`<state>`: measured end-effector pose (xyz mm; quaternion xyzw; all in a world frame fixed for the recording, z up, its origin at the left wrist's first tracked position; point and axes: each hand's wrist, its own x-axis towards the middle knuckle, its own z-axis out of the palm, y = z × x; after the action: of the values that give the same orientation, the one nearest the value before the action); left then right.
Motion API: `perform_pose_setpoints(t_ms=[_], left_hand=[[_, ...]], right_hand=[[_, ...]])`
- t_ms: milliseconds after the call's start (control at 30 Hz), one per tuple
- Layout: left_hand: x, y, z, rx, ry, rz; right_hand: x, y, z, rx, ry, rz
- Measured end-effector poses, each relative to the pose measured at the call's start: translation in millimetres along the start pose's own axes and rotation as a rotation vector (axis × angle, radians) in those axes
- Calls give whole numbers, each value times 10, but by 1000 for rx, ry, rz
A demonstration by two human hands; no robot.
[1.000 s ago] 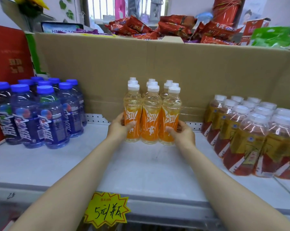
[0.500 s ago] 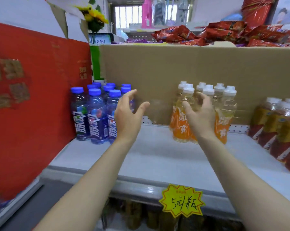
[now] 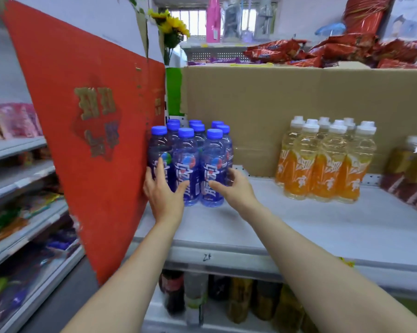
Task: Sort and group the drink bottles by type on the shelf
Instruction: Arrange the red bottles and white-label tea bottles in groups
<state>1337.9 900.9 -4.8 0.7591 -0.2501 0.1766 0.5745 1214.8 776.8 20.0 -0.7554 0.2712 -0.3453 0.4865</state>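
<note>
Blue-capped drink bottles [image 3: 190, 162] stand upright in a tight cluster at the left end of the shelf [image 3: 298, 227], their left flank touching or just beside the red cardboard panel [image 3: 82, 131]. My left hand [image 3: 163, 191] reaches the front left bottle, fingers spread and nearly straight against its label, grasping nothing. My right hand [image 3: 235, 188] flanks the front right bottle in the same way, fingers extended and loose, not curled round anything; whether its tips touch the plastic I cannot tell.

Risks, in my judgement: pressing both palms inward low on the labels could tip the front row backwards into the rows behind, since the bottles are tall and narrow. A push to the left could flex the red panel, which leans and seems only lightly fixed. Sliding the whole cluster at once could leave a rear bottle behind or topple it against the brown cardboard backing [image 3: 274, 111].

Further right, well apart from the blue group, orange sports drink bottles [image 3: 325, 164] with white caps form their own block; bare shelf lies between the two groups. At the right edge, blurred amber tea bottles [image 3: 411, 169] stand near the orange block. Red snack packets [image 3: 322, 54] lie piled above the backing. Dark bottles [image 3: 217, 299] fill the lower tier, out of the way of my arms.
</note>
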Motion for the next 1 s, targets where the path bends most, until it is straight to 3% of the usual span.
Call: perform_pose_setpoints(t_ms=[400, 1000], left_hand=[[57, -26, 93, -33, -27, -149], [34, 25, 82, -10, 24, -173]], right_hand=[[-5, 20, 173, -70, 138, 33], [81, 135, -24, 23, 53, 5]])
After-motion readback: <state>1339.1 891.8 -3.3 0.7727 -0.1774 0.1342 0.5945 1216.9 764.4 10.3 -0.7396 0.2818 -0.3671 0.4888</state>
